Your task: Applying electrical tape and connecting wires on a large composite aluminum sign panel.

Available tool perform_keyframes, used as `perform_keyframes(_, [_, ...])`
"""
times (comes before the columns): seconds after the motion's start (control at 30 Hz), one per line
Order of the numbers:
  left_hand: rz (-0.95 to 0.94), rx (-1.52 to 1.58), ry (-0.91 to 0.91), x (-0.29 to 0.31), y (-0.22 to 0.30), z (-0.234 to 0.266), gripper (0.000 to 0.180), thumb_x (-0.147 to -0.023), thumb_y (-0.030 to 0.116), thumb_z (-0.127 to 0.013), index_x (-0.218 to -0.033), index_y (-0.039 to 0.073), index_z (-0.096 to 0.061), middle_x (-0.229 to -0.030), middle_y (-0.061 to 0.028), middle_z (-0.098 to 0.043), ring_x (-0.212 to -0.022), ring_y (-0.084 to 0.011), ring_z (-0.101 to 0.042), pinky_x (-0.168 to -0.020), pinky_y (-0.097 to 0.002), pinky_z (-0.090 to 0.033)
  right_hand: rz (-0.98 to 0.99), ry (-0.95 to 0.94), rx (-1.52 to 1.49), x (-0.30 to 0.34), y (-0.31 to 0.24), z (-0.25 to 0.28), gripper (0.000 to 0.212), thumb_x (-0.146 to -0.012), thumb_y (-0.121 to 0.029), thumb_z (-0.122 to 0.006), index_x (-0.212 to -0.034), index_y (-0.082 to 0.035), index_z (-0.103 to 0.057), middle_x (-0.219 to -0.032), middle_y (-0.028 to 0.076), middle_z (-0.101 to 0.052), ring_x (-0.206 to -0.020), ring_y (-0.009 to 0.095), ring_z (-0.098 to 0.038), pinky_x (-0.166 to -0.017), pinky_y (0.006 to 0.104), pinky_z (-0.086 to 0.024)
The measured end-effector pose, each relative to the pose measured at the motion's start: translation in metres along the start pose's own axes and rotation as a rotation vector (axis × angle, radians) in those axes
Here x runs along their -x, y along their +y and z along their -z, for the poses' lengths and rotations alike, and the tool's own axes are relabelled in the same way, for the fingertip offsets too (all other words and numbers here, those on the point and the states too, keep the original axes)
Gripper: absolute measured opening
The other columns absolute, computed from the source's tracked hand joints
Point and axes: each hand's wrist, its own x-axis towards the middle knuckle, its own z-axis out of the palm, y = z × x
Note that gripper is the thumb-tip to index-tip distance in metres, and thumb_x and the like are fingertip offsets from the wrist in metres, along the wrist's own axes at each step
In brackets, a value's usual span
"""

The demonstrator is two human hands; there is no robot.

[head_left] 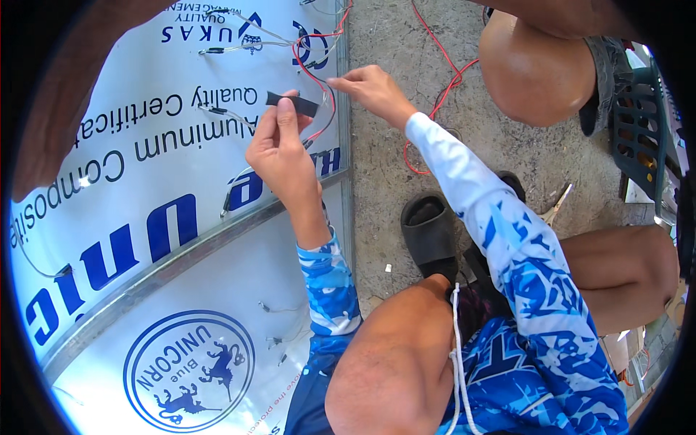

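Strip (293, 103), black and flat, is pinched in your left hand (281, 147) above the white panel (156, 67), probably to steady it near the red wire (333, 113); your right hand (373, 88) nearly closes beside that wire, hold unclear.

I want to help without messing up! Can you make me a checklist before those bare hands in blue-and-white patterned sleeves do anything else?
1. Left hand holding the short, flat, black tape-like strip: ok.
2. Right hand close to the thin, red, plastic-coated wire: ok.
3. Right hand actually pinching a wire: cannot tell.
4. Red floor wire straight on the rough grey concrete: not ok, it loops.
5. Left foot's dark slip-on sandal off the floor wire: ok.
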Motion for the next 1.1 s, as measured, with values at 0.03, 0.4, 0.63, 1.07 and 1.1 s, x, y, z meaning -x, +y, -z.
perform_keyframes(0.03, [0.022,0.023,-0.014,-0.004,-0.002,0.0,0.022,-0.094,0.015,-0.06,-0.1,-0.004,-0.069,-0.081,-0.0087,-0.066,-0.07,-0.0109,-0.061,-0.065,-0.0264,-0.054,0.021,-0.004,-0.02,-0.006,0.003,-0.005,0.041,-0.083,-0.035,-0.069,-0.103,0.001,-0.07,-0.089,0.013,-0.07,-0.081,0.019,-0.064,-0.074,0.0316,-0.049])
perform_keyframes(0.4, [0.11,-0.072,0.066,-0.027,-0.018,-0.025,0.02,-0.093,0.017,-0.062,-0.088,-0.002,-0.058,-0.069,-0.0071,-0.061,-0.057,-0.0097,-0.056,-0.052,-0.024,-0.051,-0.187,-0.321,-0.665,-0.009,0.001,0.01,0.014,-0.087,-0.023,-0.066,-0.087,-0.01,-0.07,-0.08,-0.005,-0.062,-0.071,0.004,-0.053,-0.06,0.0214,-0.039])
perform_keyframes(0.63, [0.19,-0.12,0.037,-0.024,-0.017,-0.035,0.024,-0.092,0.018,-0.064,-0.08,-0.003,-0.06,-0.066,-0.007,-0.06,-0.051,-0.0097,-0.054,-0.046,-0.022,-0.048,-0.166,-0.45,-0.694,0.006,-0.003,0.029,0.016,-0.09,-0.024,-0.062,-0.091,-0.009,-0.068,-0.086,-0.003,-0.065,-0.08,0.005,-0.059,-0.069,0.0202,-0.045])
perform_keyframes(1.07, [0.274,0.114,-0.044,-0.013,-0.016,-0.013,0.024,-0.094,0.021,-0.061,-0.084,-0.001,-0.062,-0.075,-0.0126,-0.066,-0.06,-0.0141,-0.062,-0.057,-0.0288,-0.056,-0.049,-0.449,-0.824,0.029,0.007,0.021,0.012,-0.088,-0.014,-0.061,-0.097,-0.008,-0.066,-0.099,0.002,-0.07,-0.09,0.008,-0.063,-0.077,0.0239,-0.047])
perform_keyframes(1.1, [0.294,0.102,-0.038,-0.013,-0.016,-0.013,0.024,-0.094,0.021,-0.061,-0.084,-0.001,-0.062,-0.075,-0.0126,-0.066,-0.06,-0.0141,-0.062,-0.057,-0.0289,-0.056,-0.037,-0.409,-0.793,0.029,0.008,0.019,0.012,-0.087,-0.011,-0.062,-0.097,-0.008,-0.067,-0.099,0.002,-0.07,-0.089,0.008,-0.063,-0.076,0.0239,-0.047])
